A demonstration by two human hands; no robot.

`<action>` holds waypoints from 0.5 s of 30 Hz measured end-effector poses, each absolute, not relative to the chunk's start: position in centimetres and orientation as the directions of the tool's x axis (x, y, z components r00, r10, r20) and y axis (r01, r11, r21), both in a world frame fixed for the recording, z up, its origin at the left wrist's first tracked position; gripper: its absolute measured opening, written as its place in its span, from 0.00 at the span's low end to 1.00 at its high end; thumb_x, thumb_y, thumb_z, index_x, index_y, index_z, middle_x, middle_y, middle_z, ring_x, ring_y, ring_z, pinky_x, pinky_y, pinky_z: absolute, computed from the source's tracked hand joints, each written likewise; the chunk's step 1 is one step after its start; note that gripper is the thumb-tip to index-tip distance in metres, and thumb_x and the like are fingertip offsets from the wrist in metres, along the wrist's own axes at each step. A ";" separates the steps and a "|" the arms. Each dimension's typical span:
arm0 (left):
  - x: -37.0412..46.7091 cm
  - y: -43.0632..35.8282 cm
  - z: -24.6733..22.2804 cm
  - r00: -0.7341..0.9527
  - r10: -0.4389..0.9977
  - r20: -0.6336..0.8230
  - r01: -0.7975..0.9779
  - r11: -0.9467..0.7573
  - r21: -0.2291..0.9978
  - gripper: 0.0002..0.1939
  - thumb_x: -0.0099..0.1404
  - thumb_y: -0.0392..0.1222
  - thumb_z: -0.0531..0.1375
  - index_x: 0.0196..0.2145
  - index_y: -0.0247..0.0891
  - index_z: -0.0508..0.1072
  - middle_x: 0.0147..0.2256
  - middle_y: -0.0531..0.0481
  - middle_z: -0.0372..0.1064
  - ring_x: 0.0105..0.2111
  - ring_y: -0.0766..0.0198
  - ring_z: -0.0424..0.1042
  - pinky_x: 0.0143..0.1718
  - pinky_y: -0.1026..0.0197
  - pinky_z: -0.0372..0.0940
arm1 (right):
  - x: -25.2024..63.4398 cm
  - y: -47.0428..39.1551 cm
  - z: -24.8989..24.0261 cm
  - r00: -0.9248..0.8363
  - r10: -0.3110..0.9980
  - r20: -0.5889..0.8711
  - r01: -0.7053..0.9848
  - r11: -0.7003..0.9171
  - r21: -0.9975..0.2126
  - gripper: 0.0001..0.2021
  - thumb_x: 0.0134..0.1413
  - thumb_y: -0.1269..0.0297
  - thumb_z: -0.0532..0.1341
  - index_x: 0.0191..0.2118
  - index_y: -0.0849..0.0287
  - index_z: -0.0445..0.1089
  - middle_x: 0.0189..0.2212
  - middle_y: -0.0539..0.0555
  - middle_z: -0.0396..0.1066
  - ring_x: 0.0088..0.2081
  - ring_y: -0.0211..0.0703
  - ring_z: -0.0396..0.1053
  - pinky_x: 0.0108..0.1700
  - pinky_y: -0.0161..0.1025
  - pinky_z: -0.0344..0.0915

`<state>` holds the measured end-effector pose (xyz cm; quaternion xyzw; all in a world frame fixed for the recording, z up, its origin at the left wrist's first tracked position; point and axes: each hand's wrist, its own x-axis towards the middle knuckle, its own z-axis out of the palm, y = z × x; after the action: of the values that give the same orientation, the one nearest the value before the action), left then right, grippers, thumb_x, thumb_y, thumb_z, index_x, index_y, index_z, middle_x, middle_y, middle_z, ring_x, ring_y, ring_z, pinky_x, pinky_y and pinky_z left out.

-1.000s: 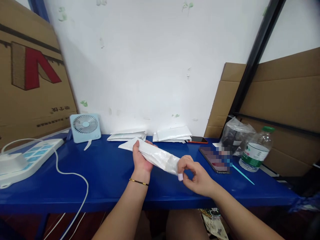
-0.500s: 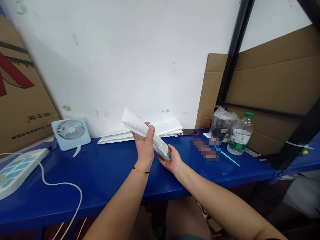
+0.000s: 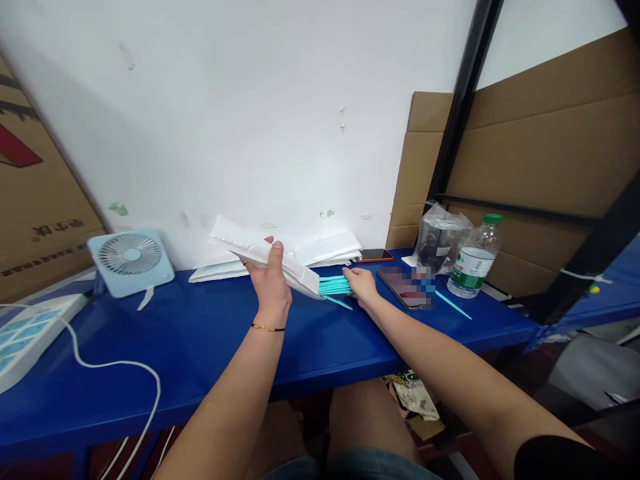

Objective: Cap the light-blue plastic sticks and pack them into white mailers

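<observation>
My left hand (image 3: 271,280) is wrapped round a long white packet (image 3: 301,272), tilted with its open end down to the right. Out of that end stick several thin turquoise sticks (image 3: 334,286). My right hand (image 3: 362,287) pinches their outer ends, while their other ends are hidden inside the packet. One stick (image 3: 340,303) hangs lower than the bunch, apart from my right fingers. More flat white packets (image 3: 327,250) lie stacked against the wall behind. A single turquoise stick (image 3: 454,305) rests on the blue table (image 3: 210,373) at the right.
A light blue fan (image 3: 131,262) and a white power strip (image 3: 43,340) with a cable stand at the left. To the right are a partly blurred phone (image 3: 400,287), an orange-edged phone (image 3: 374,255), a water bottle (image 3: 471,260) and a plastic-wrapped dark item (image 3: 440,243).
The turquoise sticks now show well outside the packet, drawn out to the right by my right hand. My left hand and the packet have shifted left in view, which has itself moved slightly.
</observation>
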<state>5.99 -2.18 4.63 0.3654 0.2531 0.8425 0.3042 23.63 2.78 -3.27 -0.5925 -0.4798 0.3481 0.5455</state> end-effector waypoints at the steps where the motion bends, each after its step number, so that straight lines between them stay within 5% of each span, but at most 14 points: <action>1: 5.8 -2.0 4.4 -0.550 0.693 0.466 -0.315 -0.688 0.654 0.22 0.53 0.46 0.62 0.45 0.44 0.61 0.43 0.51 0.64 0.43 0.67 0.67 0.45 0.61 0.62 | 24.4 3.0 -3.3 0.317 0.937 0.145 0.245 0.066 -0.967 0.15 0.46 0.53 0.56 0.20 0.58 0.60 0.10 0.45 0.56 0.15 0.36 0.58 0.18 0.32 0.52; 9: 4.1 -1.5 6.3 -0.439 0.623 0.647 -0.086 -0.746 0.660 0.26 0.52 0.44 0.64 0.47 0.43 0.59 0.42 0.51 0.65 0.39 0.66 0.68 0.45 0.59 0.62 | 25.8 4.3 -3.6 0.263 0.890 0.372 0.632 0.133 -0.763 0.17 0.49 0.53 0.55 0.19 0.59 0.65 0.18 0.52 0.64 0.27 0.42 0.62 0.31 0.35 0.53; 15: 0.8 1.3 8.3 0.052 0.778 0.626 0.423 -0.585 0.692 0.38 0.42 0.43 0.68 0.52 0.43 0.62 0.42 0.47 0.68 0.38 0.56 0.69 0.43 0.54 0.62 | 24.9 4.5 -3.7 -0.095 0.907 0.410 0.803 0.313 -0.507 0.21 0.55 0.49 0.49 0.27 0.59 0.70 0.30 0.56 0.66 0.34 0.44 0.63 0.39 0.38 0.55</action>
<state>0.79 1.29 8.31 0.7064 0.4251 0.5416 0.1641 24.85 4.54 -3.70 -0.5809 -0.7359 0.0771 0.3391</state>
